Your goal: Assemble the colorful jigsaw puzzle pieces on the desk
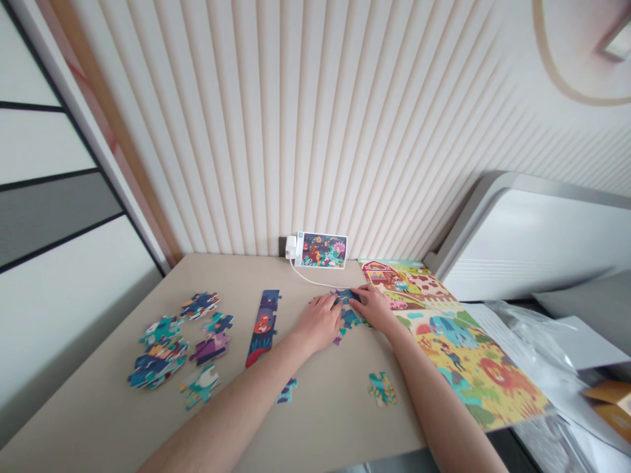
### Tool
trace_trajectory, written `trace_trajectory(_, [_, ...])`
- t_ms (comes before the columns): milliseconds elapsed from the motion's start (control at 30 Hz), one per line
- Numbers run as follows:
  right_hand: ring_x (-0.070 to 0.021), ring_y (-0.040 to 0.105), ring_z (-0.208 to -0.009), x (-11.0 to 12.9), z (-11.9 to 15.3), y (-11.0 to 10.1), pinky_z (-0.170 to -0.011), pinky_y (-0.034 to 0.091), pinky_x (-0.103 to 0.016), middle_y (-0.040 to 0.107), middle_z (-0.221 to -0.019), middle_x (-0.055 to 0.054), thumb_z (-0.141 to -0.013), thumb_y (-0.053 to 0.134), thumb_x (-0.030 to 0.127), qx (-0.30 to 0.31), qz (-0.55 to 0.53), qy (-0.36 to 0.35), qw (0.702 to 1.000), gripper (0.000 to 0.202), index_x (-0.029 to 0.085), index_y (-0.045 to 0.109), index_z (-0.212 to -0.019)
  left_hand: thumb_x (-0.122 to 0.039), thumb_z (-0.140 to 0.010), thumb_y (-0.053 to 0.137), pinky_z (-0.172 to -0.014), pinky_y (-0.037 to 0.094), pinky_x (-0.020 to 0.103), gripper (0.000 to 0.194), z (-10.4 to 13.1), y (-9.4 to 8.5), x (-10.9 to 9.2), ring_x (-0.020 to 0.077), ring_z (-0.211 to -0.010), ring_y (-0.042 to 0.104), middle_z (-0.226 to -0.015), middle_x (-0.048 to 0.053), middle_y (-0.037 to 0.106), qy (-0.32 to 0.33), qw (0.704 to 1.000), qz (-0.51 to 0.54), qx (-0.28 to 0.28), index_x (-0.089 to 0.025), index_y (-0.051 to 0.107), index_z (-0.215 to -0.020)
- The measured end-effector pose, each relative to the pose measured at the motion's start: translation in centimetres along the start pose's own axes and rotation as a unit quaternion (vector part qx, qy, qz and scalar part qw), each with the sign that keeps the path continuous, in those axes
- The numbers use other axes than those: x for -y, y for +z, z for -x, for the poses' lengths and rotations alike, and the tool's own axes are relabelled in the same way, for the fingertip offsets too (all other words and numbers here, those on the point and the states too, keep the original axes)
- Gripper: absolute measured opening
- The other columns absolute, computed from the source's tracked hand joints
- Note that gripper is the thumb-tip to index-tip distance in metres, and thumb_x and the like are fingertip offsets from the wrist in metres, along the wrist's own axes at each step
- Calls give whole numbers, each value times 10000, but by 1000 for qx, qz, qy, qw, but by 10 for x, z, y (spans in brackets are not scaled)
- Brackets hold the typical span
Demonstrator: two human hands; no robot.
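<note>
Between my hands, near the back middle of the table, lies a small cluster of colourful puzzle pieces [350, 319]. My left hand [319, 323] rests at the cluster's left side, fingers curled with the tips at a dark blue puzzle piece [346, 296]. From the right, my right hand [373, 306] pinches the same piece's edge; part of it is hidden under the fingers. Left of my left hand, a joined upright strip of puzzle pieces [263, 325] shows an orange creature on dark blue. A loose teal piece [382, 389] lies near my right forearm, and another piece [286, 391] sits beside my left forearm.
Loose puzzle pieces [160, 361] lie piled and scattered at the left. A picture card [323, 250] leans on the ribbed wall beside a white charger [290, 247] with its cable. Completed farm [428, 286] and safari puzzles [468, 361] cover the right side, overhanging the edge.
</note>
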State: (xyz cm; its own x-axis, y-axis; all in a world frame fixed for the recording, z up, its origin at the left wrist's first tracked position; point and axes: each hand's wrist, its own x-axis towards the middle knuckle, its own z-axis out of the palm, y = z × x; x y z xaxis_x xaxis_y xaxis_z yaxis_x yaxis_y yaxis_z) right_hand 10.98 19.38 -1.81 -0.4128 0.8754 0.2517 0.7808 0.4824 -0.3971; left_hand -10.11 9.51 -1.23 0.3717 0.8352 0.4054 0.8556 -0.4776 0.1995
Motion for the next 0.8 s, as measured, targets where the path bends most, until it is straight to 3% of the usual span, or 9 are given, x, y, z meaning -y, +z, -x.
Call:
trace_trajectory(367, [-283, 622, -1090, 0, -6, 0, -964, 469, -407, 659, -1177, -97, -852, 679, 514, 14, -2, 34, 999, 453, 258, 734, -1222, -242, -969, 471, -1098, 404, 432, 388, -1, -2, -2, 277, -1262, 526, -1312, 143, 592, -1, 1000, 5, 0, -165, 573, -1335])
trace_trajectory(800, [-273, 629, -1069, 0, -4, 2, -958, 476, -395, 673, -1144, -93, -863, 677, 498, 1, 13, 22, 1000, 385, 265, 761, -1157, -246, -969, 481, -1100, 395, 448, 377, 0, 1, -1, 285, -1273, 520, -1337, 143, 584, -9, 1000, 12, 6, -186, 578, -1329])
